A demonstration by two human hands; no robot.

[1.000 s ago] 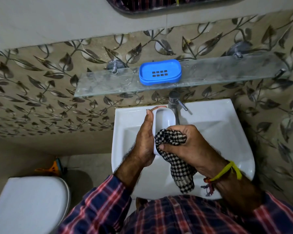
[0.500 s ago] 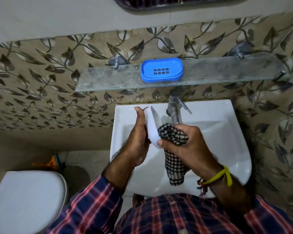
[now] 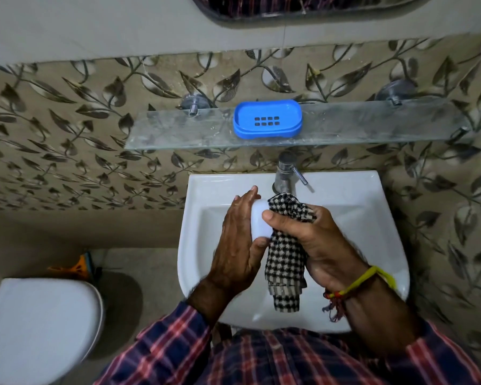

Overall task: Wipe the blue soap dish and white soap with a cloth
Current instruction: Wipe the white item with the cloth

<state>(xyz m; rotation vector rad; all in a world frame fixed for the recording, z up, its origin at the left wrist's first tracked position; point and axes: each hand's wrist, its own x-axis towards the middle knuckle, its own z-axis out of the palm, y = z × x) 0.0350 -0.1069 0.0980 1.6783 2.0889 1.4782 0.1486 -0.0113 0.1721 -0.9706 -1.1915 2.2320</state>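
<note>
Over the white sink [image 3: 367, 218] my left hand [image 3: 236, 245] holds the white soap [image 3: 257, 222] between fingers and thumb. My right hand [image 3: 311, 240] grips a black-and-white checked cloth [image 3: 285, 257] and presses it against the soap's right side, thumb on the soap. The cloth's loose end hangs down into the basin. The blue soap dish [image 3: 267, 119] stands empty on the glass shelf [image 3: 372, 126] above the tap, apart from both hands.
A chrome tap [image 3: 285, 173] rises just behind the hands. A white toilet lid [image 3: 36, 329] is at lower left, with an orange object [image 3: 78, 268] on the floor beside it. Patterned tiles cover the wall; a mirror edge [image 3: 289, 12] shows at the top.
The soap has turned in my left hand and the cloth has slid up along it, from its lower part to its upper right side. The dish has stayed on the shelf.
</note>
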